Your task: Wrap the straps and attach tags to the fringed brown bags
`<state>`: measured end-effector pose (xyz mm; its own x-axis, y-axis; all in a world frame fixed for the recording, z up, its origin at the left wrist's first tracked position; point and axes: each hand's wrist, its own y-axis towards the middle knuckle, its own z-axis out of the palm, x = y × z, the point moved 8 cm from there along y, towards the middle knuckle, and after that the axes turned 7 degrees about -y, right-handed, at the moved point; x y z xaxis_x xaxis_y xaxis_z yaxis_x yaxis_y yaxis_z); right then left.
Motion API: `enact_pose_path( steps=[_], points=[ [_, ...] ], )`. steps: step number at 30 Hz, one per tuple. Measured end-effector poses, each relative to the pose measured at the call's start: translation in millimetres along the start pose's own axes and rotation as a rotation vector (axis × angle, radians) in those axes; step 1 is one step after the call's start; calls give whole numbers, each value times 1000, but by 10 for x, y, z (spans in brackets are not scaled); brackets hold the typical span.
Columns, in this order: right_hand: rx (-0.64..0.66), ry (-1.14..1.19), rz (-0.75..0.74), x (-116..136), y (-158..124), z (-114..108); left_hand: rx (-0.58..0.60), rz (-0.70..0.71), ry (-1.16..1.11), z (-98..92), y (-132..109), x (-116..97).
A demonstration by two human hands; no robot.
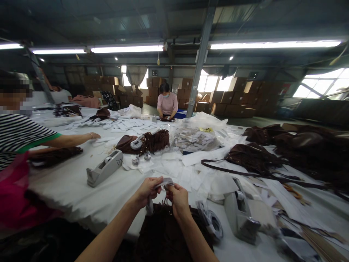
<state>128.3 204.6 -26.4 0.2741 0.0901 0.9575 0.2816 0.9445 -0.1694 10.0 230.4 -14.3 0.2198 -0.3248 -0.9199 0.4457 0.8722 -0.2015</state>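
Observation:
Above a dark brown suede-like bag (160,233) at the table's near edge, my left hand (147,192) and my right hand (178,199) are close together. Both are closed, pinching opposite ends of a pale grey-white strip (165,181). Whether it is paper, tape or a wrapped strap, I cannot tell. More pale wrapping hangs below my left hand. Brown fringe strands show between the wrists, and my forearms cover part of the bag. A coil in pale wrapping (215,223) lies right of the bag.
Grey tape dispensers stand left (105,169) and right (241,214). Ahead lie a fringed brown bag (156,141) and a plastic sack of white pieces (195,136). Brown bags (252,156) pile up rightward. A person in stripes (24,134) reaches in from the left; another (167,103) sits opposite.

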Motion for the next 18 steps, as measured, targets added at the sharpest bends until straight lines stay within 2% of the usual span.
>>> enact_pose_path(
  steps=[2, 4, 7, 9, 13, 16, 18],
  points=[
    [-2, -9, -16, 16, 14, -6, -74, 72, 100, -51, 1, -58],
    [-1, -24, -36, 33, 26, -22, -118, 130, 318, -81, -6, -128],
    [19, -46, -54, 44, 31, -43, -38, 124, 602, -43, -10, -146],
    [39, -54, -61, 52, 22, -45, 54, 72, 673, -6, -16, -99],
    [62, -48, -55, 71, -2, -36, 138, 62, 612, 44, -45, -89],
    [53, -31, -33, 65, -22, -30, 114, 34, 508, 33, -59, -80],
    [40, 35, 44, 0, -41, -21, 111, 15, 428, 45, -65, -59]
  ],
)
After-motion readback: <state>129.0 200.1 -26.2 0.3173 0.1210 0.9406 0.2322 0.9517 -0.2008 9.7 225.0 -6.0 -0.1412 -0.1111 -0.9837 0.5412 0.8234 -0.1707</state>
